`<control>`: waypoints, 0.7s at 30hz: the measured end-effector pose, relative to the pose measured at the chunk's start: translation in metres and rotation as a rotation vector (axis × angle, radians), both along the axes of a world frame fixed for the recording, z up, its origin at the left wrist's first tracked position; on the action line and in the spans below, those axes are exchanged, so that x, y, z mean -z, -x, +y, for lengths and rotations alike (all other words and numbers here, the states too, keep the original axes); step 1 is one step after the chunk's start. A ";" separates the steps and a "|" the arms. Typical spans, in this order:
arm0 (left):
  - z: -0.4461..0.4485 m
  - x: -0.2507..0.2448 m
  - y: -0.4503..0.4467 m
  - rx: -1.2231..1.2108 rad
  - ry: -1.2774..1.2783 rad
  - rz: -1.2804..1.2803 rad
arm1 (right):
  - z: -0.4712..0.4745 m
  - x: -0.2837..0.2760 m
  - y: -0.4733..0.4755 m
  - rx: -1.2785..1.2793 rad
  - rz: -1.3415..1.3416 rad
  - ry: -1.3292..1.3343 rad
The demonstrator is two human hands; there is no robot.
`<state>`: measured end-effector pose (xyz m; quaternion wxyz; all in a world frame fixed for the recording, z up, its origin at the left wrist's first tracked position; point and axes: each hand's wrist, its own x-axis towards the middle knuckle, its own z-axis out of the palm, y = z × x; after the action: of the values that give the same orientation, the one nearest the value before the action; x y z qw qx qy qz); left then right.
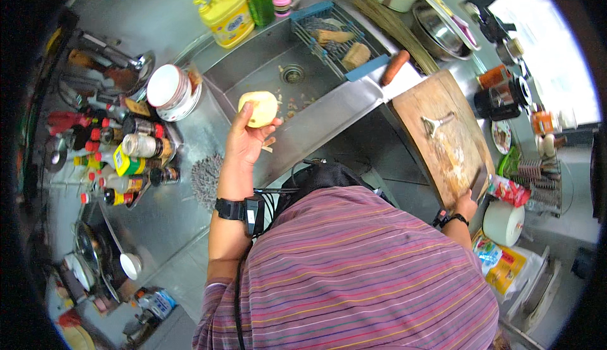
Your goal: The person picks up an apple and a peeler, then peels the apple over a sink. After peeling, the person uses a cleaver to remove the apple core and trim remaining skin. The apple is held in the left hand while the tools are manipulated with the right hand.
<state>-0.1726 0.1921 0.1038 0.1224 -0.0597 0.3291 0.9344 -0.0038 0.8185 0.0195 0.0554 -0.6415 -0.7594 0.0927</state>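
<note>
My left hand [250, 134] grips a pale peeled potato [261, 108] above the near edge of the steel sink [251, 72]. A small dark spot shows on the potato's lower side. At the near right corner of the wooden cutting board [422, 98], my right hand [465, 205] is closed around the handle of a kitchen knife, its blade [480, 179] angled away from me. A Y-shaped peeler [437, 123] lies on the board beyond it, above a whitish wet patch. Peel scraps [293, 105] are scattered on the sink floor near the drain [292, 74].
A wire drain rack [332, 41] spans the sink's far right, with a reddish sausage-shaped item [395, 68] beside it. Yellow detergent [226, 15] stands behind the sink. Stacked bowls [167, 87] and several seasoning bottles [142, 146] crowd the left; a grey fluffy cloth [207, 179] lies nearer.
</note>
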 end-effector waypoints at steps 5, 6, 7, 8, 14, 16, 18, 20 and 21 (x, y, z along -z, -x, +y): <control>0.003 -0.017 -0.014 -0.053 -0.268 0.127 | 0.000 -0.011 0.013 0.259 0.305 -0.048; 0.000 -0.020 -0.014 0.035 -0.355 0.167 | -0.002 -0.016 0.019 0.181 0.415 -0.102; -0.001 -0.023 -0.016 0.069 -0.409 0.196 | -0.002 -0.023 0.026 0.103 0.526 -0.154; -0.001 -0.025 -0.019 0.102 -0.468 0.216 | -0.003 -0.029 0.039 0.027 0.623 -0.220; 0.003 -0.030 -0.022 0.286 -0.608 0.388 | -0.052 -0.063 0.164 -0.527 1.018 0.090; 0.005 -0.030 -0.025 0.274 -0.593 0.374 | -0.104 -0.078 0.206 -0.736 1.059 0.388; 0.008 -0.031 -0.027 0.272 -0.590 0.364 | -0.169 -0.097 0.227 -1.069 0.956 0.581; 0.010 -0.033 -0.029 0.281 -0.599 0.365 | -0.243 -0.114 0.241 -1.289 0.817 0.705; 0.012 -0.034 -0.030 0.266 -0.579 0.342 | -0.276 -0.124 0.242 -1.351 0.750 0.812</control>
<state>-0.1427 0.2038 0.1378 0.1978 0.1777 0.0713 0.9613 -0.2462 0.5422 0.1440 0.0018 0.0489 -0.8172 0.5743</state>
